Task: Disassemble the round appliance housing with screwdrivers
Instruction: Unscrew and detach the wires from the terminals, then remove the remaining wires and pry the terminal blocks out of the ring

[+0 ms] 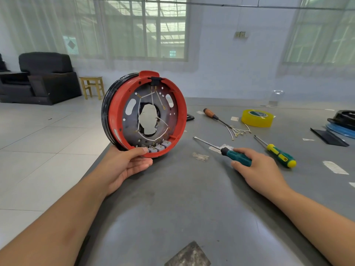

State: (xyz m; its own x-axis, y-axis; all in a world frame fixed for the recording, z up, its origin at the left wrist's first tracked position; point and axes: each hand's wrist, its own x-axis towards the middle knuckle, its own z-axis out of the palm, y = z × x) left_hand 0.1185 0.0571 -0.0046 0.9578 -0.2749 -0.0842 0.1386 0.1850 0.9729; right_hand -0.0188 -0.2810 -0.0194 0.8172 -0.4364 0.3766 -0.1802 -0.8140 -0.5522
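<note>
Centre-left of the frame, the left hand [127, 163] cups the bottom rim of the round red housing [145, 114], thumb hooked over the edge, holding it upright at the grey table's [192, 198] left edge. White wires cross its open inside. Right of centre, the right hand [257, 167] lies over the dark-green handle of a flat screwdriver [224, 150] resting on the table, fingers loosely curled round it. A yellow-green screwdriver [278, 154] lies just beyond, a wooden-handled screwdriver [215, 116], loose wire bits [238, 131] and a yellow tape roll [257, 118] farther back
</note>
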